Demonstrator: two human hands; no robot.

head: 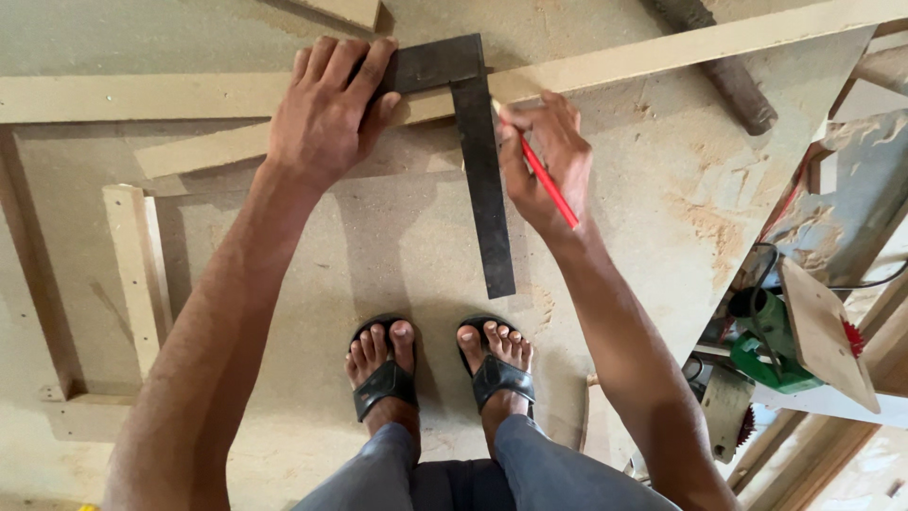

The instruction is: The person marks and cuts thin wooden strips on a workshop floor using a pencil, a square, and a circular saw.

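The left hand (326,114) lies flat, fingers spread and pressing down on the dark stock of a metal try square (473,142), which rests on a long pale wooden strip (662,52) running across the top of the view. The square's blade reaches down from the strip toward the person's feet, lying over the big board (397,237) on which the person stands. The right hand (547,156) is closed around a red pencil (547,180), pinched between thumb and fingers, its tip meeting the strip just beside the right edge of the blade. Both feet, in black sandals (383,383), stand on the board just below the blade's end. Sawdust lies scattered over the board, thickest at the right. A second, shorter wooden strip (203,151) lies under the left hand's wrist, and another narrow batten (137,274) lies at the far left. At the right edge, off the board, sits a green power saw (771,345) with a red toothed blade, partly hidden by a wooden offcut (823,331)
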